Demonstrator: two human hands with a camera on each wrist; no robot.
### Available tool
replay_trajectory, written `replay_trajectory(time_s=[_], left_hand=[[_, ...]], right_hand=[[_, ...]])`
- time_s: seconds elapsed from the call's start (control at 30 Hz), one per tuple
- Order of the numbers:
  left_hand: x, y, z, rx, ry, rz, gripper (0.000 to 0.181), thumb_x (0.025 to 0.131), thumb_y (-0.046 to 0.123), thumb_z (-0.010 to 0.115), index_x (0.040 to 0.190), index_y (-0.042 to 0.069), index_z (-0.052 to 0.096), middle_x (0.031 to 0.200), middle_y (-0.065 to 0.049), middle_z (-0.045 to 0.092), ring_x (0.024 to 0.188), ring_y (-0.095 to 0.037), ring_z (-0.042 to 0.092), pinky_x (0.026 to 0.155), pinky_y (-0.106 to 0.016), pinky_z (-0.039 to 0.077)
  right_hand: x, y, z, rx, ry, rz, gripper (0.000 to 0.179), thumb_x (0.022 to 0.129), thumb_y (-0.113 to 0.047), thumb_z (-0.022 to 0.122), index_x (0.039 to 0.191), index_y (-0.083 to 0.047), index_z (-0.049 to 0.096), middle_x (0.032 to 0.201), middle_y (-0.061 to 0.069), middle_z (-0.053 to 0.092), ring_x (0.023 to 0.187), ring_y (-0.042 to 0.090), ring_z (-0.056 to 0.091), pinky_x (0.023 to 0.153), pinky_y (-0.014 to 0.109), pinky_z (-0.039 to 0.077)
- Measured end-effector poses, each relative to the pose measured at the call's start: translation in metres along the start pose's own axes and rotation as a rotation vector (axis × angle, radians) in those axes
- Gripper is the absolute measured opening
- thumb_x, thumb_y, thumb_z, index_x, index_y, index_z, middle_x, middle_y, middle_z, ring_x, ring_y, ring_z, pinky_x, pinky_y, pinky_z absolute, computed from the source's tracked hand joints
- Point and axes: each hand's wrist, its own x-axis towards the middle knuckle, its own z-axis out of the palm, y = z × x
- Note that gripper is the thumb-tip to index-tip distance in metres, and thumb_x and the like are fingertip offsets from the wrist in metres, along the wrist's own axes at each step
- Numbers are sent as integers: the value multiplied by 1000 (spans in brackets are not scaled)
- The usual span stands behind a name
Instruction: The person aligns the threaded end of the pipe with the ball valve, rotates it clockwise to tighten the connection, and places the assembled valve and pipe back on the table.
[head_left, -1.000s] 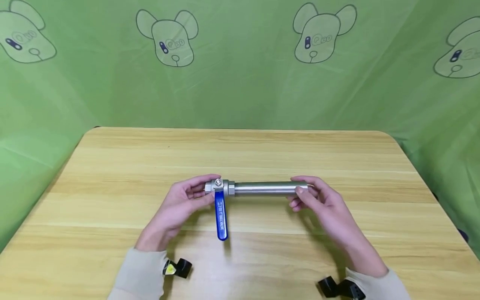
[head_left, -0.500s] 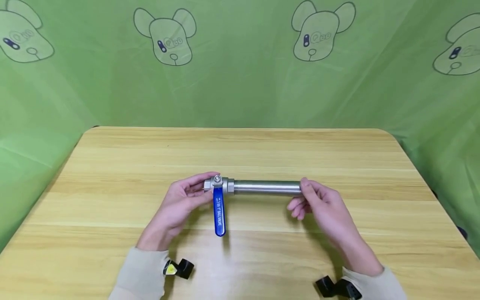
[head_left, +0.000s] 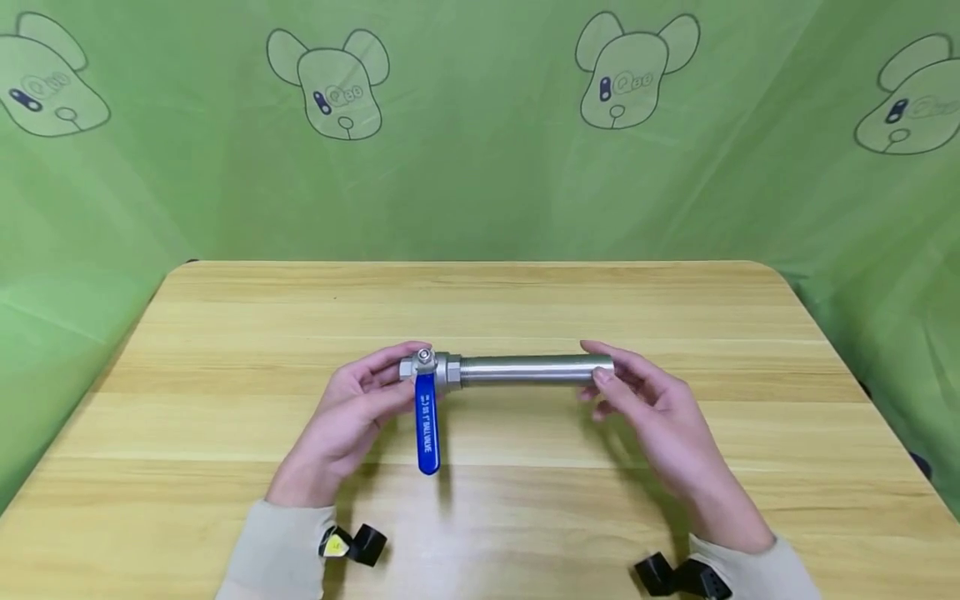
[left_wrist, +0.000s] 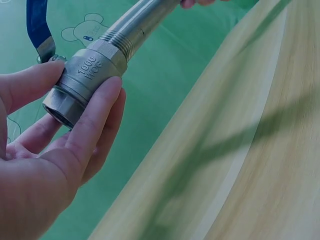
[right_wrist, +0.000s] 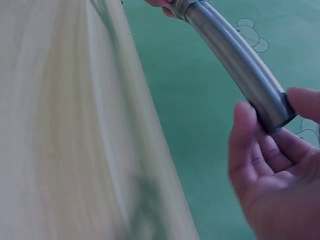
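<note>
A steel ball valve (head_left: 442, 372) with a blue lever handle (head_left: 427, 425) is joined to a long steel pipe (head_left: 532, 369), held level above the table. My left hand (head_left: 354, 408) grips the valve body at its left end, thumb on the near side and fingers behind. In the left wrist view, the valve (left_wrist: 87, 72) reads "1000 WOG", and screw threads (left_wrist: 119, 41) show where the pipe enters it. My right hand (head_left: 660, 417) pinches the pipe's free end between thumb and fingers. The right wrist view shows the fingers (right_wrist: 243, 145) around the pipe's end (right_wrist: 275, 112).
A wooden table (head_left: 480, 300) lies below the hands. Green cloth (head_left: 480, 183) with printed bear heads hangs behind and at the sides. Black wrist devices (head_left: 367, 544) are strapped at both sleeves.
My right thumb has gone from the pipe's near side up over its end and back, with the fingers shifting around the pipe. The valve and pipe have moved slightly left.
</note>
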Motion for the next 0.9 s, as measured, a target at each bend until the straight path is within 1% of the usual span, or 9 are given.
replay_trajectory(time_s=[0.1, 0.2, 0.33, 0.4, 0.53, 0.63, 0.73, 0.83, 0.9], left_hand=[[1, -2, 1, 10, -8, -2, 57, 96, -8, 65, 152, -4, 53, 133, -3, 76, 109, -15, 77, 100, -29, 66], [3, -4, 2, 27, -8, -17, 57, 96, -7, 67, 151, -3, 54, 132, -2, 76, 108, -14, 76, 96, -26, 67], [4, -7, 3, 40, -5, -31, 56, 97, -4, 69, 151, -1, 56, 130, -1, 77, 106, -14, 76, 92, -25, 66], [3, -7, 3, 39, -12, -27, 56, 97, -5, 68, 151, -2, 55, 130, -1, 77, 105, -14, 76, 91, -24, 66], [2, -5, 3, 11, -37, -32, 56, 98, -5, 66, 152, -5, 52, 128, -3, 76, 104, -17, 79, 97, -29, 67], [1, -3, 4, -22, -43, -39, 54, 100, -3, 66, 152, -5, 51, 126, -4, 77, 102, -20, 81, 100, -33, 67], [0, -1, 4, -41, -36, -38, 54, 101, -3, 65, 153, -5, 51, 125, -3, 78, 101, -20, 82, 99, -32, 67], [-1, 1, 5, -46, -20, -38, 55, 101, -3, 64, 154, -5, 49, 124, -2, 78, 103, -20, 81, 100, -33, 67], [-1, 1, 5, -49, -12, -40, 56, 101, -3, 64, 155, -6, 48, 125, -3, 77, 104, -20, 81, 102, -35, 66]], right_hand=[[1, 1, -2, -77, 32, 67, 36, 111, -25, 60, 140, -3, 66, 97, -2, 78, 84, 15, 72, 75, 24, 64], [2, 1, -2, -77, 44, 162, 39, 112, -33, 59, 129, 0, 68, 90, -3, 78, 78, 14, 72, 70, 25, 63], [3, 1, 0, -94, 69, 249, 50, 111, -44, 56, 127, 2, 67, 82, -3, 75, 71, 13, 70, 65, 25, 61], [3, 1, 2, -117, 75, 276, 57, 111, -51, 53, 125, 3, 68, 77, -3, 71, 66, 14, 66, 61, 26, 58], [1, 1, 7, -140, 82, 304, 71, 111, -63, 40, 102, 2, 68, 65, -2, 59, 57, 14, 55, 53, 26, 52], [0, 0, 9, -148, 79, 274, 79, 112, -66, 28, 92, 2, 65, 62, 0, 55, 54, 17, 50, 50, 27, 49], [-1, -2, 8, -137, 54, 180, 70, 116, -55, 30, 111, 4, 68, 73, 2, 65, 61, 19, 59, 54, 28, 55], [-1, -3, 4, -97, 29, 84, 41, 114, -32, 52, 137, 1, 61, 98, 1, 74, 81, 20, 71, 68, 27, 65], [-1, -4, 1, -72, 31, 58, 40, 107, -20, 67, 143, -2, 59, 112, -2, 74, 96, 16, 74, 79, 25, 68]])
